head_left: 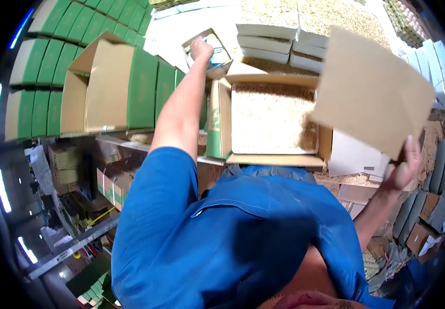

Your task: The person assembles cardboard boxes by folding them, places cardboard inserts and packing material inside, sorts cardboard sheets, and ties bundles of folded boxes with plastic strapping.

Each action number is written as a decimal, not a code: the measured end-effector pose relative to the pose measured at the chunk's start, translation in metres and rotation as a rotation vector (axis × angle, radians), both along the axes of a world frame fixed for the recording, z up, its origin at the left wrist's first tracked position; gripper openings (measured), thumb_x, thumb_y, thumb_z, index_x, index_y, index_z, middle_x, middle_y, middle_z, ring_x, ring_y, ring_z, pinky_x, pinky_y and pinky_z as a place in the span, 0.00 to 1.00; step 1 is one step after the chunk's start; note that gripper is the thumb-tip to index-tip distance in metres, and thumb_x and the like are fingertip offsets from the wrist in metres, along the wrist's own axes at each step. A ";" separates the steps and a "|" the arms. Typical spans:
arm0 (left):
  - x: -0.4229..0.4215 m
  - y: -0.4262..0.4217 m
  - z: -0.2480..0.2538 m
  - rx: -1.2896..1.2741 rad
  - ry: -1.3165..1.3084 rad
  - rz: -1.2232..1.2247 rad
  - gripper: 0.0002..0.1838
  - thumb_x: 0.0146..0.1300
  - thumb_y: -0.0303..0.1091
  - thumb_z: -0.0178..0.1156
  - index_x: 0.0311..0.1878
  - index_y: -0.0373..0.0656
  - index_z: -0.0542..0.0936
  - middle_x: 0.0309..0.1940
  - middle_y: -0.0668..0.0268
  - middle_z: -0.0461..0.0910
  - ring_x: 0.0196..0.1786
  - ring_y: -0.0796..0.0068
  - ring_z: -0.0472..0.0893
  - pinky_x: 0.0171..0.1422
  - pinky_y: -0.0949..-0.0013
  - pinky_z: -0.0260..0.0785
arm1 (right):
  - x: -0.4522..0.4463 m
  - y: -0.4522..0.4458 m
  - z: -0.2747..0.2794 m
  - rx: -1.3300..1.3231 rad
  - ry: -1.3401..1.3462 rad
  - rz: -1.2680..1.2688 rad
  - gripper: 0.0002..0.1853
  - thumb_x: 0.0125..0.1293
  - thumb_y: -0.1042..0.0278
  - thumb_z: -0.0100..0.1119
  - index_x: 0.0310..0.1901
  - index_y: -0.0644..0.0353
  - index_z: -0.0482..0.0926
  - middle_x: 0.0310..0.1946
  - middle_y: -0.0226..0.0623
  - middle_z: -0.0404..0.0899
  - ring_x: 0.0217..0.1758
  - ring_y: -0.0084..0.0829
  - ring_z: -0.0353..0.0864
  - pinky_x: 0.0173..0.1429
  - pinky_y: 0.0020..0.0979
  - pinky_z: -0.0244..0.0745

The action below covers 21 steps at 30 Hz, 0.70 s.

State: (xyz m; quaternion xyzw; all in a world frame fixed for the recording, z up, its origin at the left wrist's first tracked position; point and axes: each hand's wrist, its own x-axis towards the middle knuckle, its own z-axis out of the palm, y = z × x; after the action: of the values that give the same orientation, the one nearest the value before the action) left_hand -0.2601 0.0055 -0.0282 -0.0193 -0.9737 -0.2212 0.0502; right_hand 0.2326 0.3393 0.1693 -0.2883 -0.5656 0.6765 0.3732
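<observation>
Reaching forward, my left hand [202, 49] is closed over a small open box [226, 68] with blue and white items inside; what its fingers hold is hidden. My right hand [407, 164] grips the lower corner of a flat brown cardboard sheet [374, 92], tilted in the air at the right. Right in front of my body stands an open green-sided carton [216, 126]. Inside it lies a white tray full of pale brown grain-like material [274, 118]. The sheet overlaps the carton's right edge in view.
Green cartons [32, 110] are stacked at the left, with an open empty carton [110, 87] at their front. White trays of similar material [264, 44] are stacked beyond the carton. Egg trays [405, 23] and light blue boxes [439, 72] are at the far right.
</observation>
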 end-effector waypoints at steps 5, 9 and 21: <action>-0.070 -0.010 -0.059 -0.347 -0.105 0.002 0.15 0.66 0.34 0.51 0.46 0.42 0.85 0.51 0.55 0.83 0.56 0.56 0.81 0.60 0.56 0.74 | -0.027 -0.068 -0.051 -0.246 -0.208 0.202 0.16 0.68 0.70 0.57 0.51 0.73 0.77 0.45 0.42 0.81 0.48 0.27 0.80 0.57 0.27 0.71; -0.079 -0.017 -0.066 -0.389 -0.122 -0.054 0.15 0.66 0.33 0.49 0.45 0.41 0.85 0.49 0.53 0.84 0.54 0.53 0.83 0.58 0.55 0.75 | -0.041 -0.089 -0.046 -0.329 -0.311 0.224 0.17 0.67 0.71 0.57 0.52 0.76 0.76 0.47 0.44 0.81 0.49 0.28 0.80 0.57 0.28 0.71; -0.088 -0.023 -0.051 -0.457 -0.125 -0.129 0.13 0.60 0.37 0.63 0.46 0.46 0.86 0.46 0.54 0.84 0.51 0.54 0.84 0.57 0.55 0.75 | -0.060 -0.105 -0.023 -0.008 -0.484 0.388 0.16 0.67 0.68 0.61 0.49 0.74 0.79 0.37 0.36 0.83 0.39 0.21 0.78 0.46 0.25 0.73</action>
State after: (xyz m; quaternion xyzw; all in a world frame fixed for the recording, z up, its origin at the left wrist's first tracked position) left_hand -0.3478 -0.0180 -0.0796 -0.0784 -0.9965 0.0012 -0.0301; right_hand 0.1728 0.2344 0.1465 -0.3290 -0.6798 0.6492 0.0904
